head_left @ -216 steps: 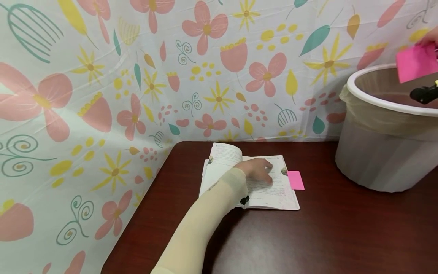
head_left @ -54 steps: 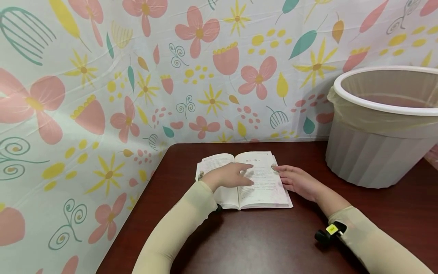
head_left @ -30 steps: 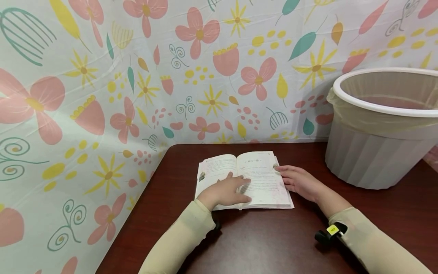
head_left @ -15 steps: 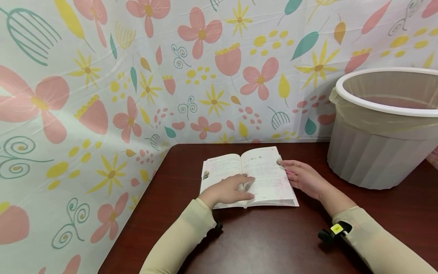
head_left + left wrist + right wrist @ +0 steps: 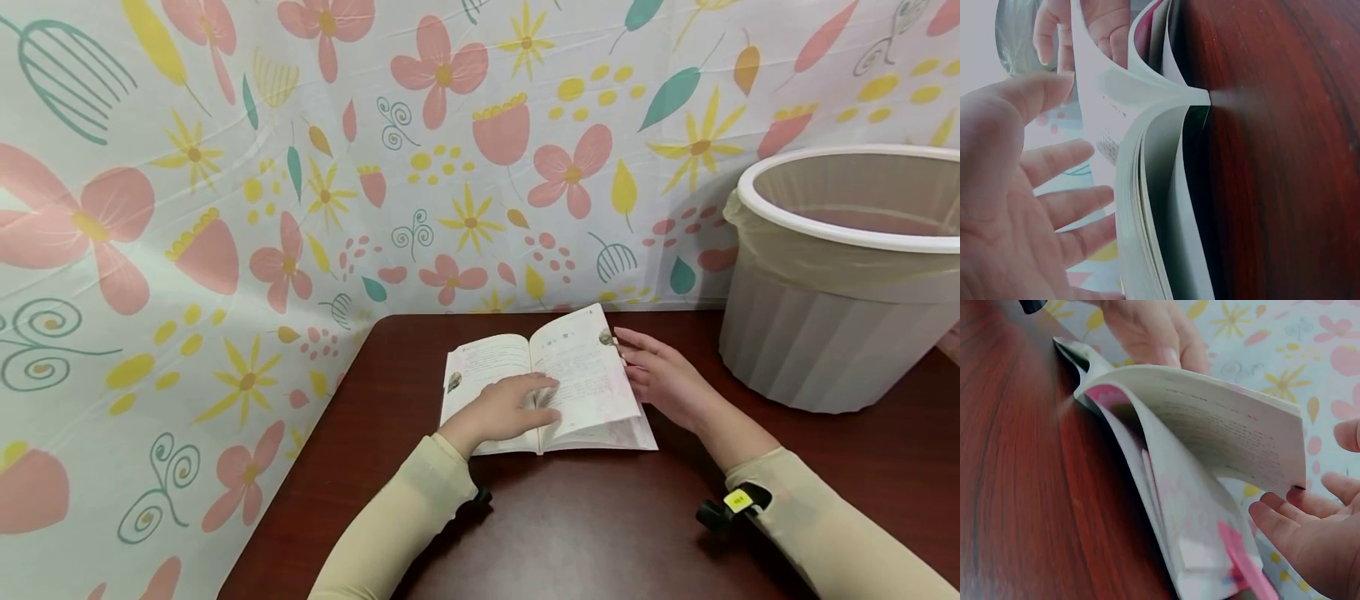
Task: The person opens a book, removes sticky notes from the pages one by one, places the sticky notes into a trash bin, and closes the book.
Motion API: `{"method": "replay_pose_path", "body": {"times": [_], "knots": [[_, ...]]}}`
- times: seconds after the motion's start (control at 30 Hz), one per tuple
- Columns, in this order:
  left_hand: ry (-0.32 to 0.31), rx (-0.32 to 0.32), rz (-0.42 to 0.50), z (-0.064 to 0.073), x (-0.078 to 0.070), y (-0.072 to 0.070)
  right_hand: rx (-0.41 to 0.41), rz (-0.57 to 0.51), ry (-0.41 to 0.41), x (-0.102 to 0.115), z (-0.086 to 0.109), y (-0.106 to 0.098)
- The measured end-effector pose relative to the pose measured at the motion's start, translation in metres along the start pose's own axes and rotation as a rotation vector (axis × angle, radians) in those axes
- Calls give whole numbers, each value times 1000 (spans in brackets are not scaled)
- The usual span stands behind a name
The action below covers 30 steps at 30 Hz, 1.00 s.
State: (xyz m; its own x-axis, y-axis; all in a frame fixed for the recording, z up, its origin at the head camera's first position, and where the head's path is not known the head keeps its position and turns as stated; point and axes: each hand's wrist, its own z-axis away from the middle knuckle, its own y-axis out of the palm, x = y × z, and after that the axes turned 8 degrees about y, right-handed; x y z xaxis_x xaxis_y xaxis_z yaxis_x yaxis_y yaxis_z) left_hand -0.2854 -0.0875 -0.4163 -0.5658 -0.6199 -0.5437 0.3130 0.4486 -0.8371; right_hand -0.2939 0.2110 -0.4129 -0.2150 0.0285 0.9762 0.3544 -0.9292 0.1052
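Note:
An open book [image 5: 487, 358] with printed pages lies on the table, and a section of its right-hand pages [image 5: 588, 367] is raised. My left hand [image 5: 504, 408] rests across the middle of the book with its fingers spread. At the right edge my right hand [image 5: 663, 379] touches the lifted pages from underneath; in the right wrist view its fingers [image 5: 1275, 519] are loosely bent and its thumb stands apart. A pink sticky note [image 5: 1244, 559] pokes out from the lower pages there. The head view hardly shows that note.
A grey bin [image 5: 817, 333] with a white rim and a plastic liner stands right of the book. The dark red wooden table [image 5: 592, 517] reaches a floral curtain [image 5: 465, 167] at the back and left.
Earlier my right hand held a pink sticky note by the bin; now it is at the book's right edge. Pages were turned, and over the last second the right-hand section has risen.

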Motion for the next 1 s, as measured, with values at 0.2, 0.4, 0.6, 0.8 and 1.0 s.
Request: {"method": "replay_pose_path", "body": {"times": [0.2,0.4,0.6,0.8,1.0], "knots": [[-13,-138,117,-1,2,-2,5,-22,12,11,-2,12],[1,-161,271,-5,6,-2,65,-64,-14,18,-8,28],[32,-165,420,-4,2,-8,126,-6,-14,16,-17,48],[-5,-199,591,-6,4,-9,167,30,-34,13,-26,71],[-100,-242,858,-8,3,-13,200,98,-27,7,-31,90]]}}
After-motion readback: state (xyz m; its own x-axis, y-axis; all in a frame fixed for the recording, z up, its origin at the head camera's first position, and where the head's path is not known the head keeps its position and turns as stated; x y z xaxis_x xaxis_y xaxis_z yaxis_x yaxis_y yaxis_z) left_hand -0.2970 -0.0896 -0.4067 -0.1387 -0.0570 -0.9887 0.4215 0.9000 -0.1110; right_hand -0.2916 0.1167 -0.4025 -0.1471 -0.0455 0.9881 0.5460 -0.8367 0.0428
